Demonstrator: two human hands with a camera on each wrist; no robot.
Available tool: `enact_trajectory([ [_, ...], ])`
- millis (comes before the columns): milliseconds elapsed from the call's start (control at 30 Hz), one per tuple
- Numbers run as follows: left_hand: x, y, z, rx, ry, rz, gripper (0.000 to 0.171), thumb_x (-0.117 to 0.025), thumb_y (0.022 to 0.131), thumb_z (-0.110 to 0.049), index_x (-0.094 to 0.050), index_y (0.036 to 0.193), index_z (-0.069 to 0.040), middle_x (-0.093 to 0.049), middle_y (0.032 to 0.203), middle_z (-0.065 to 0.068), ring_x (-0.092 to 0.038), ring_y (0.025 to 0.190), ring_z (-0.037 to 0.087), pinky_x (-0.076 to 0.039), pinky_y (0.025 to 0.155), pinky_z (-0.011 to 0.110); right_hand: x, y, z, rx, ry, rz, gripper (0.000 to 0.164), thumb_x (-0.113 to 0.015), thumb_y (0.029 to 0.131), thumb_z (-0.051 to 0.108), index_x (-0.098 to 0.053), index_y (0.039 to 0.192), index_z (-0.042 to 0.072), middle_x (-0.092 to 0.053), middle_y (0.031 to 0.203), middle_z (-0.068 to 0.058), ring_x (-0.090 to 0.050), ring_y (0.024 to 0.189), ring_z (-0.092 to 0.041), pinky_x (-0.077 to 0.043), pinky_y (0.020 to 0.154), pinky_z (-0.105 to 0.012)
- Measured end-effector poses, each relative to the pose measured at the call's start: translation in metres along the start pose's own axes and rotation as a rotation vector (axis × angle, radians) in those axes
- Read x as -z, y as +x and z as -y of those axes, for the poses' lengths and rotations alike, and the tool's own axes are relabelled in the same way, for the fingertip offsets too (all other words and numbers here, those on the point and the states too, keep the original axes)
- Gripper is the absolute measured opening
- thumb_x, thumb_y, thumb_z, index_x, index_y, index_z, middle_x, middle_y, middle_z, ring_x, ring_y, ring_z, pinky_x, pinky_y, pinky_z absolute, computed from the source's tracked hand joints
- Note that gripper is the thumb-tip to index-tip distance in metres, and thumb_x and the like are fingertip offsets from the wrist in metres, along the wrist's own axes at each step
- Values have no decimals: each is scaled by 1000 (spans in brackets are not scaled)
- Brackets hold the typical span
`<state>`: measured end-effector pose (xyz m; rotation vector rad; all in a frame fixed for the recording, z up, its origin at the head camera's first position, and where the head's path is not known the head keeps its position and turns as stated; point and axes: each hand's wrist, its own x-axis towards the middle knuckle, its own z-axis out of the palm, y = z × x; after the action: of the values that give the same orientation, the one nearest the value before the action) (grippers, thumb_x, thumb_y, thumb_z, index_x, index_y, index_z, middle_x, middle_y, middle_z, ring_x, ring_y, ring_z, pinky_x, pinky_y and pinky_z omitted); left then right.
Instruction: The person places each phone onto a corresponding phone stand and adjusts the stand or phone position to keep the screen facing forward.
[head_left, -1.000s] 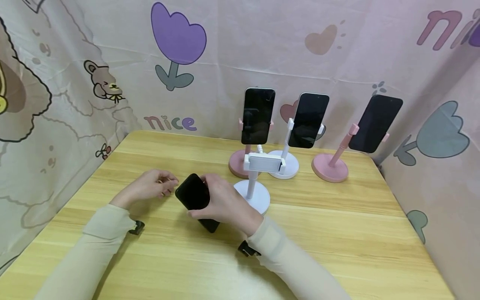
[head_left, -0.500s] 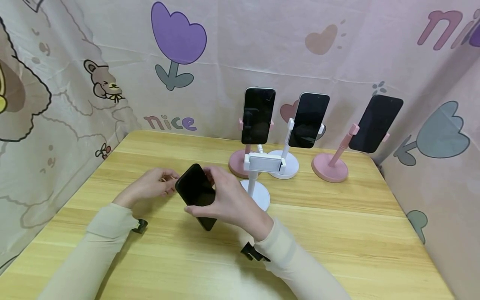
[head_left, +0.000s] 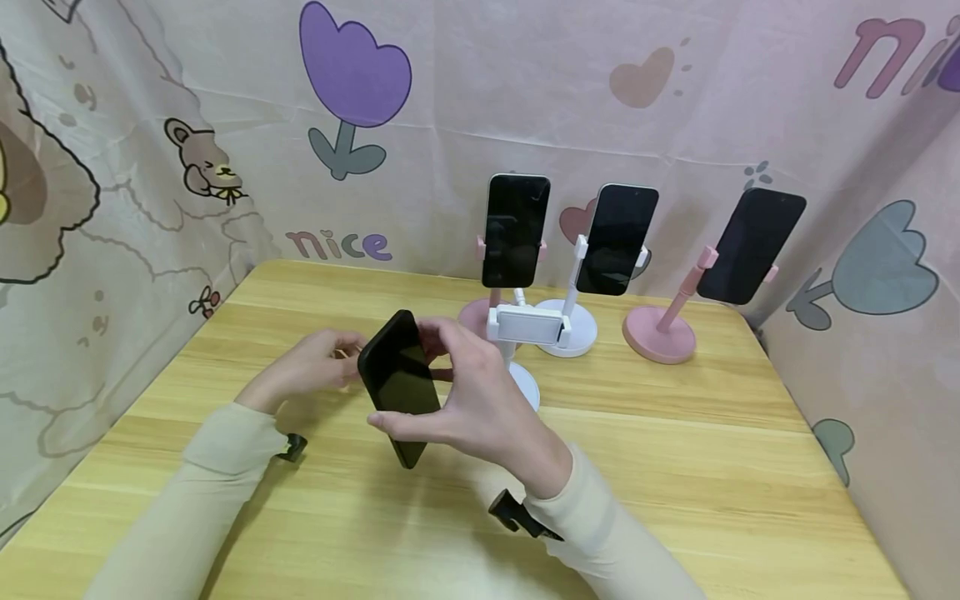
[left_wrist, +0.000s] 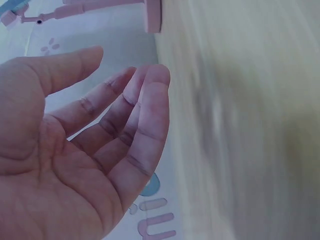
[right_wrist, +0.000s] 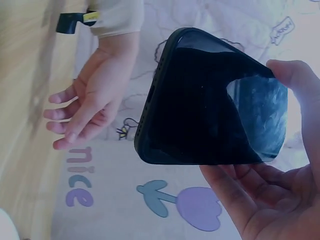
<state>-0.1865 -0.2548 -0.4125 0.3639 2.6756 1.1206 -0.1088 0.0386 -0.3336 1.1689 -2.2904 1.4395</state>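
Note:
A black smartphone (head_left: 397, 383) is tilted above the table, gripped along its edges by my right hand (head_left: 487, 400), thumb on one side and fingers on the other. Its dark glossy screen fills much of the right wrist view, where the phone (right_wrist: 210, 105) hides part of the fingers. Just left of it, my left hand (head_left: 318, 367) hovers low over the table with loosely curled fingers. In the left wrist view that hand (left_wrist: 100, 135) has nothing in its palm. Behind my right hand stands a white phone stand (head_left: 532, 325) with a bare clamp, its base partly covered.
At the back, three phones sit upright in stands: one phone (head_left: 516, 233) on a pink stand, one (head_left: 617, 240) on a white stand, and one (head_left: 750, 246) on a pink stand at right. A patterned curtain (head_left: 465, 92) borders the wooden table (head_left: 712, 483).
My right hand has raised the smartphone and tipped it more upright, drifting slightly right. My left hand has shifted a little right beside it. The stands have stayed put.

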Motion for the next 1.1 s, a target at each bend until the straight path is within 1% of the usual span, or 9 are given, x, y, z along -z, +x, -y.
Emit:
enact_trajectory([
  [167, -2, 0, -12, -41, -5, 3, 20, -64, 107, -19, -73, 119, -7, -76, 101, 14, -74, 88, 25, -63, 73, 30, 10, -4, 11, -39, 61, -26, 76, -98, 75, 26, -60, 140, 12, -73, 120, -1, -71, 107, -13, -66, 86, -24],
  [267, -4, 0, -19, -53, -12, 3, 21, -65, 108, -20, -73, 122, -7, -77, 101, 11, -76, 92, 27, -65, 77, 31, 15, -7, 18, -53, 97, -39, 77, -98, 75, 24, -60, 141, 13, -74, 120, -2, -71, 109, -13, -66, 86, -26],
  [467, -10, 1, -40, -105, -38, -1, 21, -65, 107, -19, -73, 123, -8, -77, 101, 8, -75, 92, 24, -68, 80, 40, 26, -13, 33, -38, 147, -54, 76, -98, 74, 20, -59, 140, 13, -74, 122, -1, -72, 111, -14, -68, 87, -30],
  [633, -16, 0, -61, -176, -50, -3, 21, -66, 107, -17, -73, 124, -8, -77, 101, 9, -75, 90, 25, -68, 80, 43, 34, -15, 39, 6, 136, -90, 78, -98, 72, 16, -58, 138, 8, -74, 120, -5, -74, 110, -16, -67, 89, -30],
  [767, -21, -3, -80, -219, -58, -17, 22, -67, 107, -19, -74, 126, -10, -78, 100, 8, -76, 86, 19, -68, 81, 45, 42, -16, 40, 14, 123, -133, 79, -98, 71, 15, -57, 138, 7, -74, 117, -5, -74, 108, -17, -67, 90, -31],
  [833, -24, -4, -89, -248, -63, -24, 23, -69, 107, -20, -74, 127, -11, -79, 100, 7, -76, 84, 14, -68, 81, 42, 47, -17, 41, 2, 131, -158, 79, -97, 70, 13, -56, 137, 6, -73, 115, -6, -73, 108, -17, -67, 90, -32],
  [900, -26, -6, -98, -287, -64, -31, 23, -70, 106, -19, -74, 128, -11, -80, 100, 5, -77, 84, 13, -68, 81, 38, 53, -18, 42, 2, 131, -185, 78, -96, 70, 11, -55, 136, 6, -73, 114, -6, -73, 106, -18, -68, 89, -34],
  [1000, -31, -9, -111, -362, -77, -53, 24, -71, 105, -16, -75, 129, -11, -81, 99, 2, -79, 86, 14, -67, 81, 30, 63, -20, 43, 0, 154, -234, 76, -94, 70, 7, -55, 136, 4, -72, 114, -8, -73, 104, -21, -68, 89, -37],
  [1100, -34, -12, -124, -440, -110, -75, 26, -74, 103, -14, -76, 129, -11, -82, 103, -1, -79, 90, 13, -67, 83, 29, 73, -22, 42, 4, 195, -289, 74, -91, 71, 0, -55, 136, 2, -73, 113, -8, -73, 101, -25, -68, 89, -40],
])
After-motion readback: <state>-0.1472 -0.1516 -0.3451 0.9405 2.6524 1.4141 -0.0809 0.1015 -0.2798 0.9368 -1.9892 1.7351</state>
